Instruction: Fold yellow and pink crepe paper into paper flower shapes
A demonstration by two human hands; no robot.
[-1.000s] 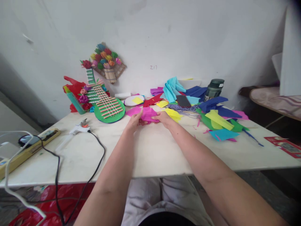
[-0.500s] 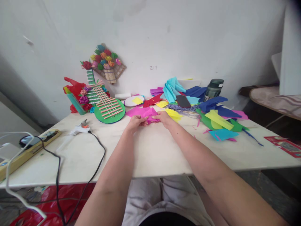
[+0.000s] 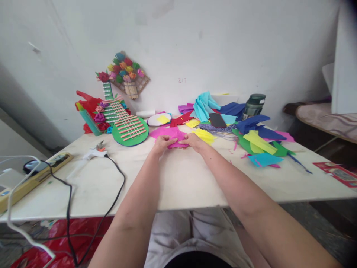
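The left hand (image 3: 162,144) and right hand (image 3: 193,140) pinch pink paper (image 3: 172,133) between their fingers at the middle of the desk (image 3: 189,182); it seems partly gathered, its loose far part left unworked.

We face a pale, off-white wall (image 3: 167,33), scuffed in places, with a small handwritten mark (image 3: 182,80) on it. Before it we see a whitish table (image 3: 189,182). To our right stands a second, rounded surface (image 3: 318,117) with a curving pattern, and above it a white panel (image 3: 347,56). Below, we make out a dark grey floor (image 3: 298,219). The light is soft, dimming towards the left.
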